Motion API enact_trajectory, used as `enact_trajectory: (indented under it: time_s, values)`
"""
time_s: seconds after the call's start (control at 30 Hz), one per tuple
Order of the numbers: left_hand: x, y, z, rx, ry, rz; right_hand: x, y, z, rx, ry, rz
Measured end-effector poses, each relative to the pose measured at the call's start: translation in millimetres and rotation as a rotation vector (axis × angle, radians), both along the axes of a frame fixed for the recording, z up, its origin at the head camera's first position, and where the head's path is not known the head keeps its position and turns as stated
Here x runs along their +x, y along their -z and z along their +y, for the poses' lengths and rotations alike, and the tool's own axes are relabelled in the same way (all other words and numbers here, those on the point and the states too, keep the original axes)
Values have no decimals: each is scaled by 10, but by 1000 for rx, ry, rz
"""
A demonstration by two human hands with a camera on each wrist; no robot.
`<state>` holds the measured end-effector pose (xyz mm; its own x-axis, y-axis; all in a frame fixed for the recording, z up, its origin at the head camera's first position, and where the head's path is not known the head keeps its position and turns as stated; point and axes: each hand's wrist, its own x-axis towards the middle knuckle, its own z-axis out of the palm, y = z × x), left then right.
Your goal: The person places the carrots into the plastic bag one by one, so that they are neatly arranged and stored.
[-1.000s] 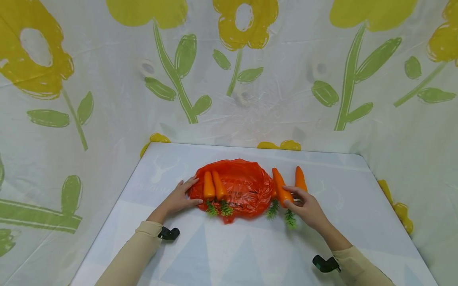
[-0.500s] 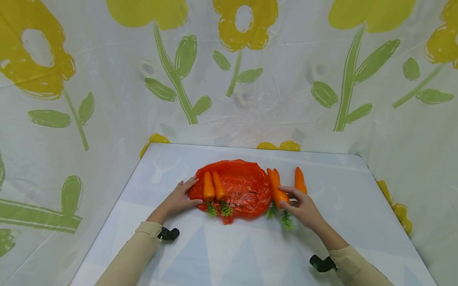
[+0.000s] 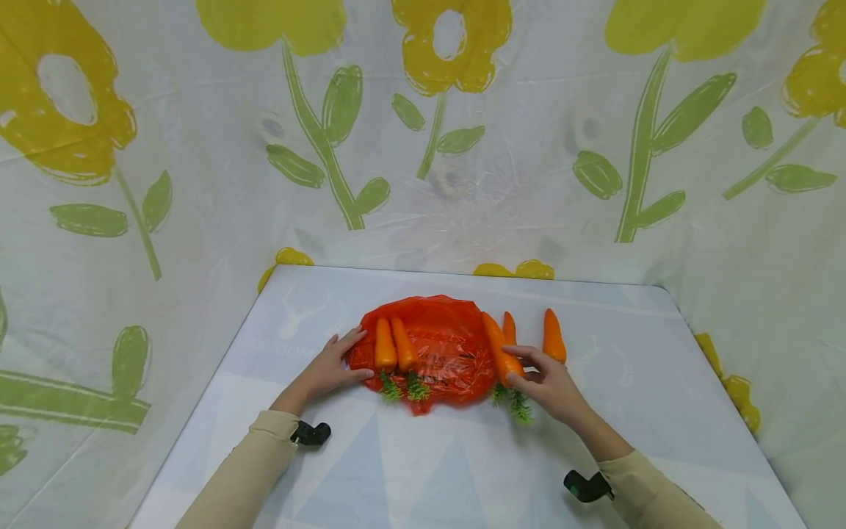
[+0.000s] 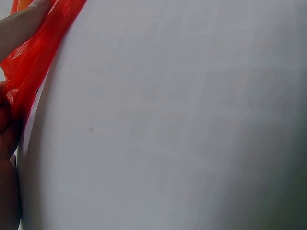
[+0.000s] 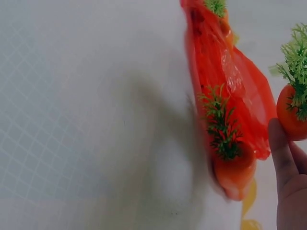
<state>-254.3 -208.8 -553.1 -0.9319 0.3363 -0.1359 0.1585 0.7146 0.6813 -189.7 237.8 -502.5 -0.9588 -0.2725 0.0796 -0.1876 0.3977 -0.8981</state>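
Observation:
A red plastic bag point(image 3: 456, 338) lies spread on the table, with two orange carrots point(image 3: 385, 345) with green tops on its left part. My left hand point(image 3: 328, 367) holds the bag's left edge; in the left wrist view the thumb point(image 4: 21, 28) lies over the red plastic and the fingers are beside its lower edge. My right hand point(image 3: 545, 382) pinches a carrot point(image 3: 500, 349) by its thick end, thumb and fingers on either side. In the right wrist view that carrot's leafy top point(image 5: 297, 72) shows raised above the bag's level.
One carrot point(image 3: 510, 327) lies just right of the bag, partly hidden behind the held one. Another carrot point(image 3: 554, 336) lies farther right, beyond the right hand. The pale patterned table point(image 3: 423, 470) ends at a flower-print curtain point(image 3: 515, 198).
My right hand has moved left with the carrot, from over the neighbouring carrot to the bag's right edge. The left hand and the two carrots on the bag have stayed put.

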Motion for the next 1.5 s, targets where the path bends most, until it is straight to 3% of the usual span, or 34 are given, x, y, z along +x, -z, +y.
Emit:
enact_trajectory:
  time_s: [0.33, 0.97, 1.5]
  values:
    - [3, 3, -3, 14, 28, 50, -19, 8, -96, 3, -21, -24]
    - [-7, 10, -3, 3, 23, 37, -59, 115, -313, 0, -78, -50]
    - [4, 3, -7, 2, 31, 56, -166, 199, -560, 45, -58, -62]
